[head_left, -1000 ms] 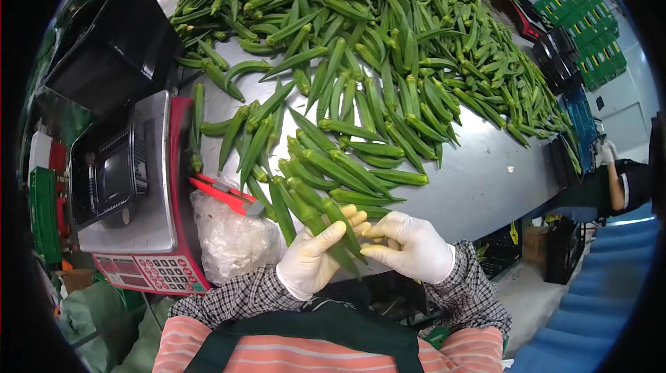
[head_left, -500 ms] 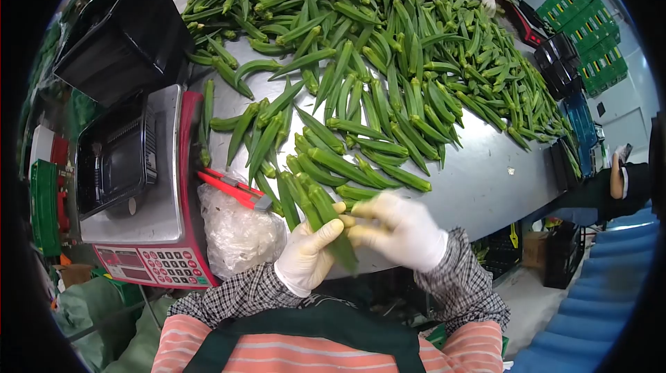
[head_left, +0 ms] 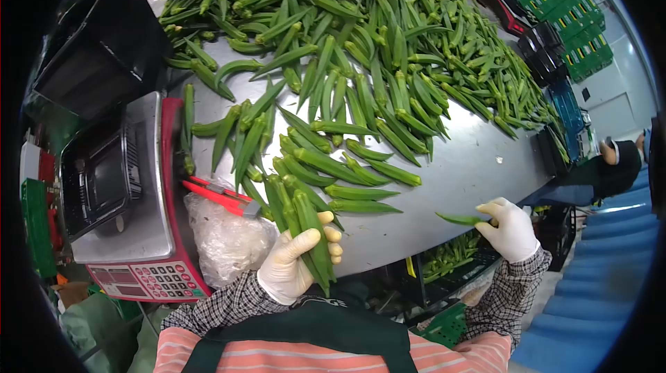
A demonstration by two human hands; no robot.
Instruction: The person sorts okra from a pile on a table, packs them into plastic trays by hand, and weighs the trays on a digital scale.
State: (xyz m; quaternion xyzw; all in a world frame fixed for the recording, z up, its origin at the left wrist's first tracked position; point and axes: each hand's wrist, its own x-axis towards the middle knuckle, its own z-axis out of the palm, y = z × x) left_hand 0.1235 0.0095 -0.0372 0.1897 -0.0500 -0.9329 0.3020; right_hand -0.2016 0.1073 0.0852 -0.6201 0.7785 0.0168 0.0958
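My left hand [head_left: 295, 262], in a pale glove, is closed round several green okra pods [head_left: 311, 224], their stem ends pointing away from me. Off to the right, past the table's front edge, my right hand [head_left: 512, 229] pinches a single small okra pod [head_left: 454, 219] by one end. A loose group of okra pods [head_left: 326, 161] lies on the metal table just ahead of my left hand. Behind it a large okra heap [head_left: 388, 33] spreads across the table.
A scale [head_left: 149, 262] with a black tray [head_left: 104, 179] on it stands at left. Beside it lie a red-handled tool [head_left: 218, 196] and a clear plastic bag [head_left: 225, 238]. Below the table edge is a crate holding okra [head_left: 454, 258]. Another person [head_left: 614, 165] is at far right.
My right hand has moved away from my left, to the right, with one okra pod in its fingers. My left hand still grips its okra; the whole view has shifted slightly.
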